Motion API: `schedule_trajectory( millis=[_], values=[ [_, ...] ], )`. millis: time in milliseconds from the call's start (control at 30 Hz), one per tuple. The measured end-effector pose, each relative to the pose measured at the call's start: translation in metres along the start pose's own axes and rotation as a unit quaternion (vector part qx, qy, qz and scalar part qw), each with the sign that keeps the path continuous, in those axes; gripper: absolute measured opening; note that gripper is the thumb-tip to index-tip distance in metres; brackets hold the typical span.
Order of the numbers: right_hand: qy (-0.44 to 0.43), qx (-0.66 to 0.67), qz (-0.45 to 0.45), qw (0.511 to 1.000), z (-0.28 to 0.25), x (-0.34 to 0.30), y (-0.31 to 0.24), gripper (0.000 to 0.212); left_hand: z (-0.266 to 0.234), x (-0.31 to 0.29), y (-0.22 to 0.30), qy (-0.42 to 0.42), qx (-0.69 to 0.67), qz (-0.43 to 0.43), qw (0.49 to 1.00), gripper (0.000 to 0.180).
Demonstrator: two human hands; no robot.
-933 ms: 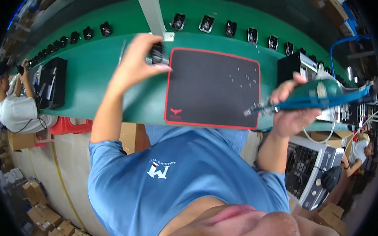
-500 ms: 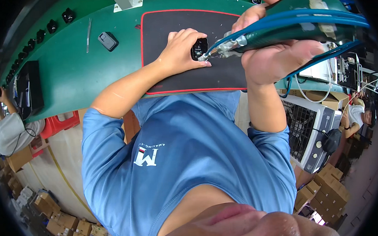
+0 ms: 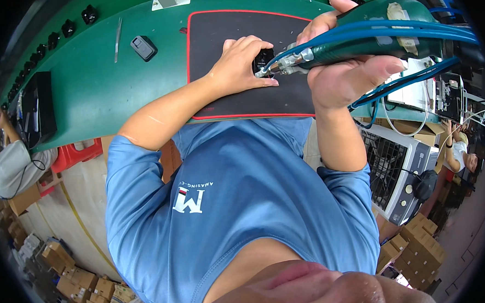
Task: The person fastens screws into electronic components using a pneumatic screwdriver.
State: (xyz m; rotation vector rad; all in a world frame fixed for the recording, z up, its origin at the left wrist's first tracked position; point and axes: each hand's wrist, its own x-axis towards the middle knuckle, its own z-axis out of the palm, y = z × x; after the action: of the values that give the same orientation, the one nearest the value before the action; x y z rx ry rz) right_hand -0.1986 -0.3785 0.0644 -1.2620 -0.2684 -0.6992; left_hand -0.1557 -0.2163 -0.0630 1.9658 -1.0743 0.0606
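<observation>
Grip: right hand (image 3: 342,83) wraps green tool (image 3: 369,48), left hand (image 3: 237,64) pinches black unit (image 3: 262,57) | advice: steady the tool, brace the unit squarely, fingertips clear | tool: slanted axis, tip pointing toward mat (image 3: 219,29)'s left edge | unit: about mat's middle, long axis roughly near-to-far edge; which end leads, unclear

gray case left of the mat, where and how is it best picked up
Probably by pinching the gray case mid-length across its two long sides, coming from above with the left hand once that frees the black device. The case lies flat on the green bench, a rounded block on a slant, nothing touching its long sides.
</observation>
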Motion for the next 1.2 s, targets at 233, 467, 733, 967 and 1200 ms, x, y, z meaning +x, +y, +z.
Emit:
schedule_trajectory(
  millis=[233, 467, 733, 967, 1200],
  values=[
    [-0.028, 0.024, 0.007, 0.999, -0.005, -0.008, 0.011, 0.113, -0.002, 0.002, 0.001, -0.025, -0.006, -0.002, 1.000, 0.081],
    [0.108, 0.085, 0.071, 0.988, 0.049, 0.030, -0.062, 0.100, 0.001, 0.000, -0.004, -0.015, 0.015, 0.001, 1.000, 0.081],
    [0.142, 0.107, -0.057, 0.982, 0.068, 0.030, -0.037, 0.098, 0.000, -0.002, -0.001, -0.015, 0.016, -0.003, 1.000, 0.079],
    [0.045, 0.046, 0.036, 0.997, 0.066, 0.040, -0.070, 0.098, 0.001, -0.005, -0.004, -0.001, 0.017, -0.001, 1.000, 0.080],
    [0.056, 0.034, 0.015, 0.998, 0.055, 0.030, -0.043, 0.104, 0.003, -0.002, -0.004, -0.005, 0.015, 0.014, 1.000, 0.080]
  ],
)
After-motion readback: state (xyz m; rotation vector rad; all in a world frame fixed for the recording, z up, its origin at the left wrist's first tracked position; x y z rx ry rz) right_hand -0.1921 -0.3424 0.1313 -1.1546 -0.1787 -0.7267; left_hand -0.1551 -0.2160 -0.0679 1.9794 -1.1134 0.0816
